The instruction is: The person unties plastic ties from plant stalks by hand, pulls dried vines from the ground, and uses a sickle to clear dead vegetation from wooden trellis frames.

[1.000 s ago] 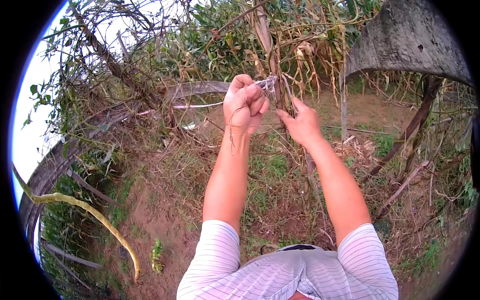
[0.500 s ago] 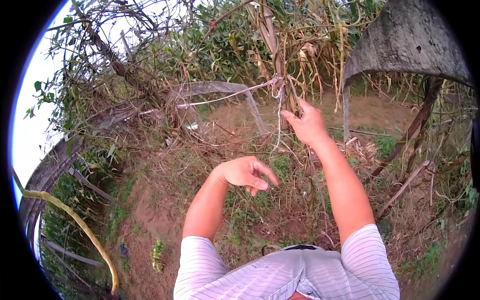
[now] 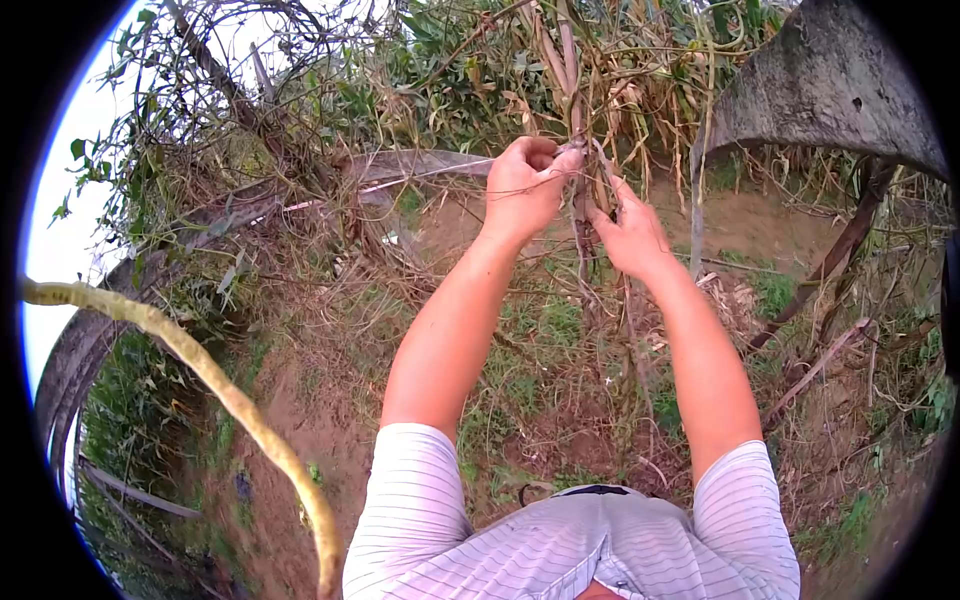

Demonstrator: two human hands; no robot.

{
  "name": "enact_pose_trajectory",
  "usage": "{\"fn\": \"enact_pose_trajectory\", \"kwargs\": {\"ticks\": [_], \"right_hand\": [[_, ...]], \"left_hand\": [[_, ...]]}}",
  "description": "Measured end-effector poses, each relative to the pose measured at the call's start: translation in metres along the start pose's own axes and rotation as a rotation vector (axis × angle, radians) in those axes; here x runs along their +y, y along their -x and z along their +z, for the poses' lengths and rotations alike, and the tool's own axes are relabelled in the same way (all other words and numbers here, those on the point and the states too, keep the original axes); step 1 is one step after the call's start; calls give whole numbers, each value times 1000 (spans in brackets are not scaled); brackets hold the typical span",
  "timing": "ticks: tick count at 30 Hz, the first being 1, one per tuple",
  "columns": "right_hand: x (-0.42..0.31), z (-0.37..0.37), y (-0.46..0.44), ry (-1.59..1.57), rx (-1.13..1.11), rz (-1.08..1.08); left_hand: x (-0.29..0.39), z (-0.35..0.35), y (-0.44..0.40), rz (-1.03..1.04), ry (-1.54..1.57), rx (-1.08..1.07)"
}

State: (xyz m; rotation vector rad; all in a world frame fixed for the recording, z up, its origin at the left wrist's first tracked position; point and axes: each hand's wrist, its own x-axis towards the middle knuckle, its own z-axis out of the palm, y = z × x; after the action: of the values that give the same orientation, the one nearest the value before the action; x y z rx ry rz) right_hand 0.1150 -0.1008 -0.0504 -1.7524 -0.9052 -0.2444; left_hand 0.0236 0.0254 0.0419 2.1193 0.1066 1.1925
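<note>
A pale string (image 3: 425,174) runs from the left to an upright bundle of dry stalks (image 3: 572,85), where it is tied. My left hand (image 3: 522,195) is closed at that tie, thumb and fingers pinched on the string; its fingers partly hide the knot. Just right of the bundle, my right hand (image 3: 638,240) has its thumb and fingers closed around a thin dry stem (image 3: 605,168) slanting down from the tie. Exactly how the stem lies inside the fingers is hidden.
A curved grey slab (image 3: 800,100) arches at upper right. Tangled dry vines (image 3: 280,150) hang at upper left. A thick yellowish stem (image 3: 230,395) crosses the near left. Corn plants (image 3: 450,90) grow behind, and a slanting wooden stick (image 3: 820,365) is at right.
My left hand has risen from below, fingers loose, to the tie and now pinches there. My right hand stays beside the stalks. The yellowish stem has shifted right in view.
</note>
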Motion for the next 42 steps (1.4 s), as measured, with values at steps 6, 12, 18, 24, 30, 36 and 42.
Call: {"fn": "enact_pose_trajectory", "kwargs": {"ticks": [6,12,18,24,30,36,42], "right_hand": [[-15,-12,1,36,43,7],[-22,-25,-1,3,-16,-35],[-31,-34,6,18,-47,-12],[-19,-12,3,46,82,-8],[-29,-15,-4,-192,67,-35],[-51,-38,-23,-76,192,-107],[-55,-35,-47,-74,101,-56]], "left_hand": [[5,-4,-11,50,-87,-67],[11,-24,-13,266,-338,-137],[6,-26,-22,242,-327,-148],[0,-21,-3,286,-172,69],[6,-6,7,206,-245,-34],[22,-5,1,74,-97,-62],[4,-11,-4,-69,239,-125]]}}
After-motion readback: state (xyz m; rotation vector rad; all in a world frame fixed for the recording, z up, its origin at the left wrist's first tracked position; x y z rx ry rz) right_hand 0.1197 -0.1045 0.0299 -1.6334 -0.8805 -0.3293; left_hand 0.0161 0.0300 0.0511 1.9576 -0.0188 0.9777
